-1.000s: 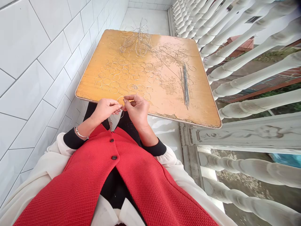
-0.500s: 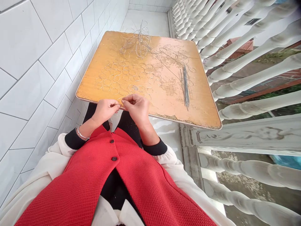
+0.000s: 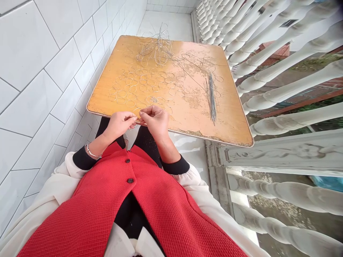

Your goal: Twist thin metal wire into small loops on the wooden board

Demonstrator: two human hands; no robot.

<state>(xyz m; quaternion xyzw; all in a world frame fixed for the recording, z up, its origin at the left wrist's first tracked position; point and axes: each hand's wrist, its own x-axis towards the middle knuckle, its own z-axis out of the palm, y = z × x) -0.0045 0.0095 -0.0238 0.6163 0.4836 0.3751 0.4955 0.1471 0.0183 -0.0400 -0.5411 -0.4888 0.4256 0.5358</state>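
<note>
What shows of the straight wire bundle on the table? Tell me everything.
The bundle is a narrow sheaf of thin, straight, metallic-looking grey strands. It lies on the right part of the table, running near to far, some strands splayed at its left. Neither the left hand nor the right hand touches it. I cannot tell whether it is tied.

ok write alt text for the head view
A person in a red vest holds left hand and right hand pinched close together at the near edge of a worn table; anything held is too fine to make out. The table, between a tiled wall and white balusters, bears wire rings, a wire tangle and a bundle of straight wires.
</note>
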